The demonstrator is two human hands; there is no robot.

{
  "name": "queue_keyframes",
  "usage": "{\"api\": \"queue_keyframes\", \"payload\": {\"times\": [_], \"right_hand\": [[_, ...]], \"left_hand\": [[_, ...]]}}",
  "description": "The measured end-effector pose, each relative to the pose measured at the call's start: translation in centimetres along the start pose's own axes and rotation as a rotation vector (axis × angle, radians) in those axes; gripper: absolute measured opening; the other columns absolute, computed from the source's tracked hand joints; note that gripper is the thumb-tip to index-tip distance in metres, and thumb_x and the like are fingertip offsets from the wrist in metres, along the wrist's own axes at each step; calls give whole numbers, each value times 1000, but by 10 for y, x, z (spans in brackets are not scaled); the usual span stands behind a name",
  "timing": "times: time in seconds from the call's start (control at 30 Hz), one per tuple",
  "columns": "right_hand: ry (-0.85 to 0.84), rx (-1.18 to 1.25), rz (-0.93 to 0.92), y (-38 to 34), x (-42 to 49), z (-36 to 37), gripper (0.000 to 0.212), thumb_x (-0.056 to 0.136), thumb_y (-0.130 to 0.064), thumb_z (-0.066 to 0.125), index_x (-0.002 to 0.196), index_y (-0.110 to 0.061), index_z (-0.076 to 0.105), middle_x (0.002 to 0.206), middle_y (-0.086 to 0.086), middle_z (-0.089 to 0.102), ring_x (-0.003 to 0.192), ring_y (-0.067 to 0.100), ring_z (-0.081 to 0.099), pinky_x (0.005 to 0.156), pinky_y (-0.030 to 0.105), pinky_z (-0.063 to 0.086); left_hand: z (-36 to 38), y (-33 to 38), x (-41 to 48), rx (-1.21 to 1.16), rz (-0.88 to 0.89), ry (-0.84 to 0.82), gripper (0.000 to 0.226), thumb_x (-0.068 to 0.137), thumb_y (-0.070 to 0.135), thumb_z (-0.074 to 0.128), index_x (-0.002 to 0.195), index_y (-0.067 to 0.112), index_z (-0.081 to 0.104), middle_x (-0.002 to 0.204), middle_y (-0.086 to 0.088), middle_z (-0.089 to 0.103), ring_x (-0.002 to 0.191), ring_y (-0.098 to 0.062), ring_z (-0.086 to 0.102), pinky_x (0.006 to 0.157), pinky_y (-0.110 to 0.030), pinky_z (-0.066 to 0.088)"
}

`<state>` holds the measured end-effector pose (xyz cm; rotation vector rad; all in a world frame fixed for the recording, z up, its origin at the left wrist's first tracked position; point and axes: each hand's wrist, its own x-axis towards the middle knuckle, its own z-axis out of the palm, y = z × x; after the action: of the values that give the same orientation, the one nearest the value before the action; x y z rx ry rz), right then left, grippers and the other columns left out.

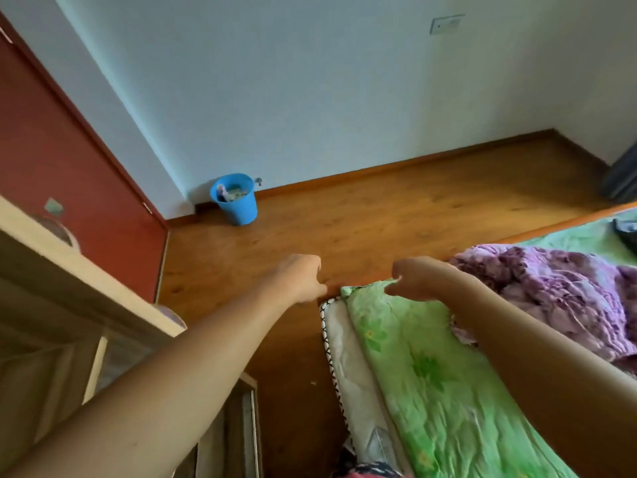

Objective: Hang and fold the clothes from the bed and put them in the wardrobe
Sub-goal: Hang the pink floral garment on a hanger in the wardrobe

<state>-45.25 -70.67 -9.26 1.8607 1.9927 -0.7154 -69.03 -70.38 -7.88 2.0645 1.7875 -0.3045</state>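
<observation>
Both hands are stretched forward and hold nothing; the left hand hangs over the floor with its fingers loosely curled, and the right hand, also loosely curled, hovers at the far corner of the bed, just above the green sheet; I cannot tell if its fingertips touch the sheet. A purple flowered cloth lies crumpled on the bed, right of the right hand; a dark item lies farther right. On the near left stands a pale wooden cabinet, perhaps the wardrobe; a blue bucket stands far left by the wall. I judge the step is reaching for a garment; next, the right hand must go right and grip the purple cloth, then lift it free of the sheet.
</observation>
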Motion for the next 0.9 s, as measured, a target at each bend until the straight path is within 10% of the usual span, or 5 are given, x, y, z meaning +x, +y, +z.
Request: {"api": "queue_keyframes", "payload": {"times": [0.13, 0.27, 0.7, 0.9], "right_hand": [[20, 96, 139, 53, -18, 5, 55, 88, -57, 56, 131, -22, 59, 131, 4, 63, 121, 28, 59, 97, 39, 50], [51, 234, 329, 118, -40, 38, 56, 62, -67, 42, 99, -29, 59, 103, 0, 69, 98, 26, 67, 85, 40, 57], [141, 552, 893, 174, -152, 92, 29, 92, -46, 56, 103, -21, 65, 107, 8, 70, 88, 26, 61, 67, 28, 40], [118, 614, 1082, 186, -151, 97, 37, 87, -50, 54, 113, -25, 62, 113, 5, 67, 97, 28, 62, 87, 40, 55]], "left_hand": [[2, 51, 41, 114, 152, -50, 51, 89, 43, 62, 136, 25, 53, 132, -1, 59, 119, -25, 56, 82, -32, 46], [13, 112, 73, 205, 333, -110, 48, 88, 40, 63, 133, 27, 54, 130, 0, 60, 114, -25, 58, 84, -34, 51], [60, 272, 130, 410, 983, -232, 34, 86, 47, 64, 108, 23, 57, 109, 2, 61, 104, -23, 61, 77, -36, 51], [74, 315, 145, 461, 1112, -274, 34, 82, 42, 62, 110, 24, 57, 107, 5, 59, 96, -21, 60, 74, -38, 54]]}}
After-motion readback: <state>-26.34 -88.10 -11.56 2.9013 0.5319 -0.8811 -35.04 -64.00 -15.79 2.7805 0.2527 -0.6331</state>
